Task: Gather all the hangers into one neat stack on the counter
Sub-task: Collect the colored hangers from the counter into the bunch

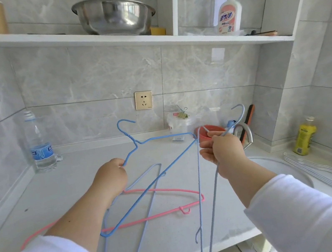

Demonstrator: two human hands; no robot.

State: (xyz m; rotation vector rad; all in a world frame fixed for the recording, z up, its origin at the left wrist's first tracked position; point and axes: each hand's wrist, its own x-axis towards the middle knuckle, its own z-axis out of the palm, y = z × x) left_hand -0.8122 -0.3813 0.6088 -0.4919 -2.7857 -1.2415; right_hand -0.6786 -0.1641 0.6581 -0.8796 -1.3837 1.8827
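Note:
My left hand (112,176) grips a bright blue wire hanger (158,177) by its shoulder, lifted above the counter (47,194) with its hook pointing up and back. My right hand (221,149) is closed on the neck of a pale blue hanger (203,198) that dangles past the counter's front edge, hook up by the tap. A pink hanger (167,191) lies flat on the counter under both. Another pale blue hanger (144,213) rests on the counter beneath my left arm and sticks out over the front edge.
A water bottle (39,144) stands at the back left. A gold socket (144,100) is on the wall. A red bowl (212,131), a tap (245,132) and a sink (277,168) are on the right, with silver metal hangers (331,175) and a yellow bottle (304,137) beyond.

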